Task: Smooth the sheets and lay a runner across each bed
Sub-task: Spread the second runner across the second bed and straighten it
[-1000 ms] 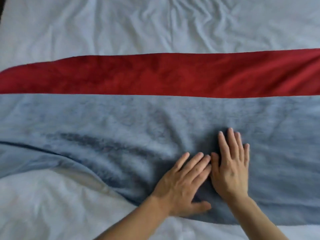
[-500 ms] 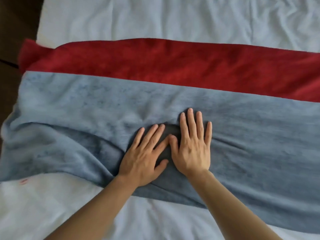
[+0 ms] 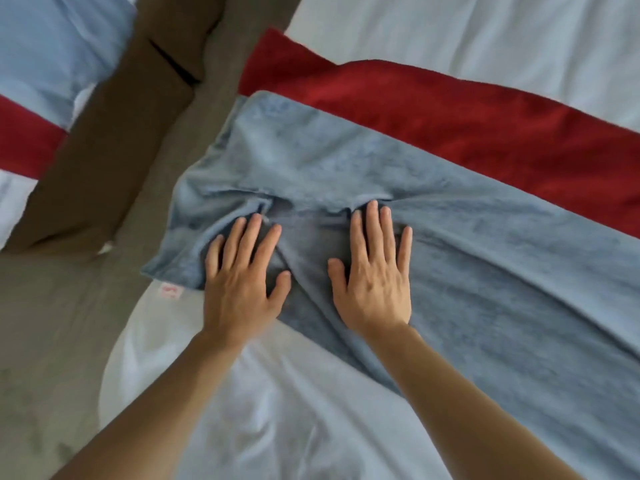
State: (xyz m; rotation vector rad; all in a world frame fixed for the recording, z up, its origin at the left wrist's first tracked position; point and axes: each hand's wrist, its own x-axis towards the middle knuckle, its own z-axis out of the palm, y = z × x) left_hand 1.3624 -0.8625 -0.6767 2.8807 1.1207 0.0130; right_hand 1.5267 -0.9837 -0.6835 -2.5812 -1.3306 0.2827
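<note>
- The blue runner (image 3: 450, 237) is laid across the white sheet (image 3: 294, 410), just beside the red runner (image 3: 450, 116)
- Left hand (image 3: 242, 282) and right hand (image 3: 375, 282) are pressed flat on the blue runner, fingers spread, apart; folds are bunched at the fingertips

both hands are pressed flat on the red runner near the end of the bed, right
Not quite. In the head view, the left hand and right hand press flat on the blue runner, not the red runner, which lies beyond it untouched. The rest is right.
</note>
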